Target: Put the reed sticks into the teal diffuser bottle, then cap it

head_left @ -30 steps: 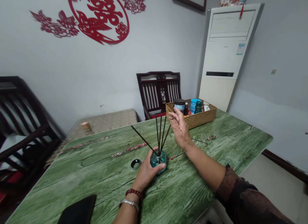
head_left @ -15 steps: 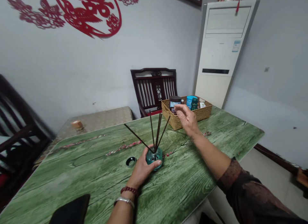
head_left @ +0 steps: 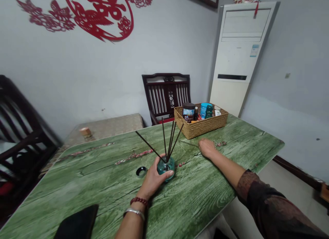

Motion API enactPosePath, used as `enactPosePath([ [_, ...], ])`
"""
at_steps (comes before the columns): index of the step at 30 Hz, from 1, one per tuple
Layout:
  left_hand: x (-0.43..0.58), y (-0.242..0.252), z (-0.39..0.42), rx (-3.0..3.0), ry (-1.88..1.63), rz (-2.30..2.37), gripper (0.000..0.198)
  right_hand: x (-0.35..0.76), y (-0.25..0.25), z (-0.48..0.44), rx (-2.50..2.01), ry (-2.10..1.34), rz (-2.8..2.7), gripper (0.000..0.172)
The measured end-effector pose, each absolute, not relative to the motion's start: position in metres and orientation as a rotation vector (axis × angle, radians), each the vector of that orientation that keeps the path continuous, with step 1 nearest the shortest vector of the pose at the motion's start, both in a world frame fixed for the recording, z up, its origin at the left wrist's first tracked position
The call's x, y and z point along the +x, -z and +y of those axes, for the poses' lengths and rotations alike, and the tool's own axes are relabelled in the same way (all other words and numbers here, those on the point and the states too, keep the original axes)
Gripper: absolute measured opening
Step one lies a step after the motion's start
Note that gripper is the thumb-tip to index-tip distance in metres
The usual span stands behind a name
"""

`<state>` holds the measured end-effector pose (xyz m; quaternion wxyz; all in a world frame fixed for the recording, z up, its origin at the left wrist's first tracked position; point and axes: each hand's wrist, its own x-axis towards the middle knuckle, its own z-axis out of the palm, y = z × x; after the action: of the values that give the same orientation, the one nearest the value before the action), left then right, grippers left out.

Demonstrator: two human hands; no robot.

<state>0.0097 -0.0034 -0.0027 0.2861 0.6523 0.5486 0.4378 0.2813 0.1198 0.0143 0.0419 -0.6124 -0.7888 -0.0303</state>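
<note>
Across the green wood-grain worktop (head_left: 213, 187), the head view shows the left hand (head_left: 153, 175) firmly wrapped around a squat teal glass bottle (head_left: 166, 166), its fingers curving over the near side. The bottle stands near the middle of the worktop, with four or five thin black sticks (head_left: 149, 146) fanning upward from its neck. A beaded bracelet (head_left: 139, 201) and a silver bangle (head_left: 134, 213) circle that wrist.

The glass looks smooth, rigid and fairly heavy for its size, and it could chip or crack if knocked. The sticks look stiff but light and brittle, so the rounded body seems the safest place to hold, as the left hand does now.

Off to the bottle's right and well apart from it, the right hand (head_left: 207, 148) rests palm down on the worktop, fingers loosely curled and holding nothing. A small black ring (head_left: 137, 171) lies just left of the bottle, and a dark flat object (head_left: 77, 223) sits at the near edge. Farther off stands a wicker basket (head_left: 203, 128) holding a dark-lidded jar (head_left: 188, 112) and other small containers.
</note>
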Motion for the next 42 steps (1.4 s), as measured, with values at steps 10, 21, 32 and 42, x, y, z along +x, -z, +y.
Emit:
enactPosePath([
  [10,0.01,0.002,-0.005,1.74,-1.123,1.416,0.091,0.292,-0.066,0.1,-1.33,-0.361,-1.787,0.015],
  [21,0.009,0.01,-0.002,1.751,-1.123,1.366,0.087,0.257,-0.11,0.03,-0.492,-0.971,-1.409,0.017],
  [32,0.011,0.008,-0.002,1.774,-1.172,1.302,0.082,0.21,-0.085,0.012,-0.49,-0.992,-1.465,0.015],
  [42,0.012,0.007,-0.004,1.747,-1.167,1.273,0.083,0.189,-0.08,0.023,-0.703,-0.851,-1.619,0.016],
])
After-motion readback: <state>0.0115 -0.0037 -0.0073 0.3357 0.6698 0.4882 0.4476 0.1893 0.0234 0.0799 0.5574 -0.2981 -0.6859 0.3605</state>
